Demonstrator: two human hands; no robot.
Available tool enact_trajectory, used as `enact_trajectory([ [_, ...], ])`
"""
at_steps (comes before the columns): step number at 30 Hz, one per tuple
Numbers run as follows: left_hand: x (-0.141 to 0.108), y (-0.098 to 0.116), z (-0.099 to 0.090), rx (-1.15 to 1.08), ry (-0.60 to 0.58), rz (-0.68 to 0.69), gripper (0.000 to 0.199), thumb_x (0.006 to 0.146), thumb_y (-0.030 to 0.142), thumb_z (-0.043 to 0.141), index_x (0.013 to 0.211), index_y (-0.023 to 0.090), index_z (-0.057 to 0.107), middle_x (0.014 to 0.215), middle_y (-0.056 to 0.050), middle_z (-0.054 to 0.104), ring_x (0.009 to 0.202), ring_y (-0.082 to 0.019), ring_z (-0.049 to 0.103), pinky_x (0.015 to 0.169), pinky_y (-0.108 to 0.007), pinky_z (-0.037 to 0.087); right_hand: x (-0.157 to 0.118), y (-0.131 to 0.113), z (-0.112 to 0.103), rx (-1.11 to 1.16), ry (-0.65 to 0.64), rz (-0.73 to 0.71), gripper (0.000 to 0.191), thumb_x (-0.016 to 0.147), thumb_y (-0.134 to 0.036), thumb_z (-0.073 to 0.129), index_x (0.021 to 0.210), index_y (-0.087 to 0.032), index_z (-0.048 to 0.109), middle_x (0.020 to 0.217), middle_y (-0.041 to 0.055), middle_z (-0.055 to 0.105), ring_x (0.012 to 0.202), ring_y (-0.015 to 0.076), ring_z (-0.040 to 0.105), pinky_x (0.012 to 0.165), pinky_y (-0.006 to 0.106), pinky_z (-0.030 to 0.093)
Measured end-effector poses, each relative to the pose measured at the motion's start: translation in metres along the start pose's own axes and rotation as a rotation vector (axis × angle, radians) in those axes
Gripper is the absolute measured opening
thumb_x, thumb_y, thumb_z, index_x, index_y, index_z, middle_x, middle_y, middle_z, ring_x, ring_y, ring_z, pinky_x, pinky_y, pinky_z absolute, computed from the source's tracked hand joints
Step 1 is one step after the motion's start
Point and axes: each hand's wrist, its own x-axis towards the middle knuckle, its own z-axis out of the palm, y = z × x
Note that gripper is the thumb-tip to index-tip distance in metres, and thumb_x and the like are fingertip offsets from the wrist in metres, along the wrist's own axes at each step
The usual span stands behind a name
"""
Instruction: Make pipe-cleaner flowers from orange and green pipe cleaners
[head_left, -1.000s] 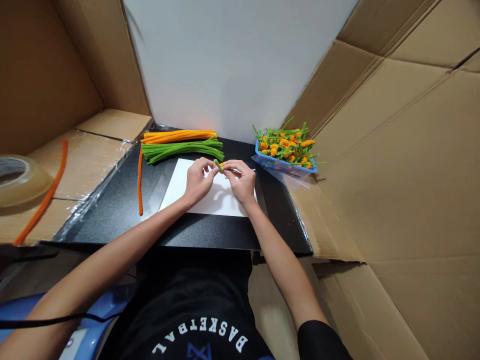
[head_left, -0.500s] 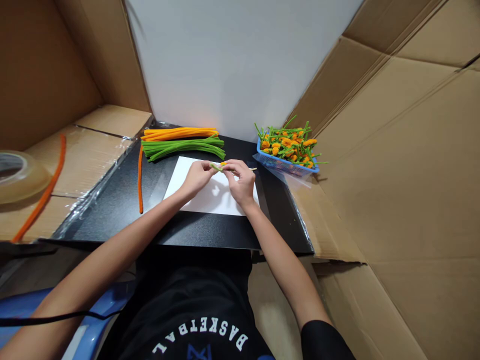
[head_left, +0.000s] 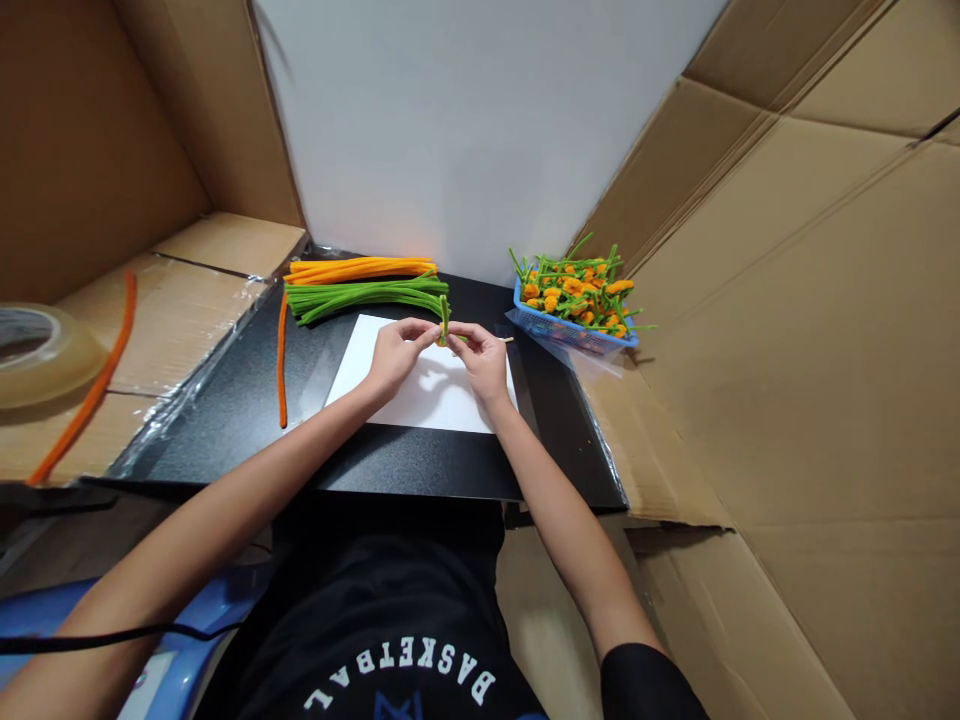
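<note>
Over a white sheet (head_left: 420, 405) on the black table, my left hand (head_left: 401, 355) and my right hand (head_left: 480, 362) meet fingertip to fingertip. Both pinch a small orange-and-green fuzzy-stem piece (head_left: 444, 318); its green end stands up between them and a bit of orange shows below. The fingers hide much of it. Behind the sheet lie a bundle of green fuzzy stems (head_left: 360, 293) and, further back, a bundle of orange ones (head_left: 360, 268).
A blue basket (head_left: 574, 328) of orange-and-green pieces stands at the back right. One dark orange stem (head_left: 281, 360) lies left of the sheet, another (head_left: 90, 390) on cardboard beside a tape roll (head_left: 67, 370). Cardboard walls flank the table.
The green part of the held piece has turned from lying sideways to standing upright between my fingers. Its orange part now shows lower. Both hands remain in nearly the same place.
</note>
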Motion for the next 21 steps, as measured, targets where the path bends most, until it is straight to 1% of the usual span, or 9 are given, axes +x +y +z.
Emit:
enact_trajectory([
  [4, 0.001, -0.003, 0.002, -0.058, 0.042, -0.081, 0.047, 0.064, 0.060, 0.081, 0.075, 0.015, 0.074, 0.074, -0.007, 0.071, 0.071, -0.018, 0.060, 0.064, -0.029, 0.044, 0.004, 0.001, -0.006, 0.066, -0.084, 0.047, 0.042, 0.068, -0.048, 0.083, 0.096, -0.021, 0.068, 0.105, 0.0066, 0.074, 0.100, 0.0211, 0.070, 0.091, 0.036, 0.058],
  [6, 0.001, -0.004, 0.002, -0.072, 0.038, -0.099, 0.048, 0.063, 0.061, 0.081, 0.075, 0.015, 0.074, 0.075, -0.007, 0.072, 0.073, -0.018, 0.060, 0.063, -0.029, 0.044, 0.005, 0.002, -0.008, 0.101, -0.123, 0.081, 0.043, 0.066, -0.047, 0.085, 0.096, -0.021, 0.067, 0.104, 0.0055, 0.074, 0.099, 0.0205, 0.070, 0.093, 0.037, 0.058],
  [7, 0.001, -0.004, 0.002, -0.080, 0.027, -0.106, 0.049, 0.063, 0.062, 0.081, 0.076, 0.015, 0.074, 0.077, -0.007, 0.072, 0.075, -0.018, 0.061, 0.064, -0.029, 0.045, 0.005, 0.003, -0.009, 0.122, -0.122, 0.097, 0.043, 0.066, -0.047, 0.085, 0.095, -0.021, 0.067, 0.102, 0.0048, 0.074, 0.098, 0.0201, 0.071, 0.093, 0.037, 0.058],
  [10, 0.000, -0.005, 0.003, -0.102, -0.004, -0.126, 0.052, 0.063, 0.064, 0.080, 0.079, 0.015, 0.074, 0.081, -0.008, 0.072, 0.079, -0.019, 0.062, 0.065, -0.028, 0.047, 0.005, 0.005, -0.008, 0.170, -0.056, 0.136, 0.041, 0.067, -0.048, 0.085, 0.093, -0.021, 0.066, 0.092, 0.0031, 0.075, 0.090, 0.0191, 0.072, 0.091, 0.038, 0.059],
  [12, -0.001, -0.006, 0.005, -0.119, -0.002, -0.139, 0.054, 0.063, 0.066, 0.079, 0.079, 0.015, 0.073, 0.079, -0.007, 0.070, 0.078, -0.018, 0.061, 0.063, -0.026, 0.047, 0.004, 0.006, -0.006, 0.171, -0.004, 0.157, 0.041, 0.066, -0.048, 0.085, 0.090, -0.020, 0.066, 0.087, 0.0021, 0.074, 0.086, 0.0189, 0.073, 0.090, 0.039, 0.059],
  [14, -0.002, -0.007, 0.007, -0.153, 0.003, -0.161, 0.055, 0.065, 0.068, 0.077, 0.078, 0.015, 0.072, 0.075, -0.006, 0.068, 0.076, -0.016, 0.060, 0.062, -0.025, 0.048, 0.003, 0.007, -0.004, 0.167, 0.040, 0.175, 0.041, 0.064, -0.047, 0.085, 0.087, -0.020, 0.065, 0.085, 0.0019, 0.074, 0.084, 0.0190, 0.072, 0.089, 0.039, 0.059],
  [16, -0.003, -0.008, 0.009, -0.204, -0.005, -0.189, 0.055, 0.067, 0.068, 0.076, 0.078, 0.014, 0.071, 0.076, -0.006, 0.067, 0.076, -0.016, 0.061, 0.062, -0.025, 0.049, 0.003, 0.007, -0.002, 0.168, 0.076, 0.181, 0.040, 0.062, -0.045, 0.086, 0.084, -0.020, 0.066, 0.086, 0.0027, 0.074, 0.085, 0.0193, 0.072, 0.088, 0.038, 0.059],
  [18, -0.005, -0.008, 0.010, -0.266, -0.017, -0.206, 0.053, 0.066, 0.064, 0.079, 0.082, 0.015, 0.071, 0.083, -0.006, 0.069, 0.079, -0.016, 0.062, 0.066, -0.026, 0.051, 0.003, 0.008, -0.001, 0.169, 0.102, 0.166, 0.037, 0.061, -0.043, 0.086, 0.082, -0.019, 0.067, 0.087, 0.0038, 0.074, 0.086, 0.0196, 0.071, 0.087, 0.037, 0.058],
  [21, -0.008, -0.008, 0.013, -0.353, -0.023, -0.199, 0.053, 0.062, 0.058, 0.084, 0.090, 0.015, 0.071, 0.089, -0.006, 0.071, 0.083, -0.017, 0.066, 0.075, -0.032, 0.055, 0.003, 0.008, -0.001, 0.151, 0.123, 0.135, 0.033, 0.063, -0.040, 0.085, 0.081, -0.019, 0.069, 0.089, 0.0049, 0.075, 0.088, 0.0201, 0.070, 0.086, 0.036, 0.058],
])
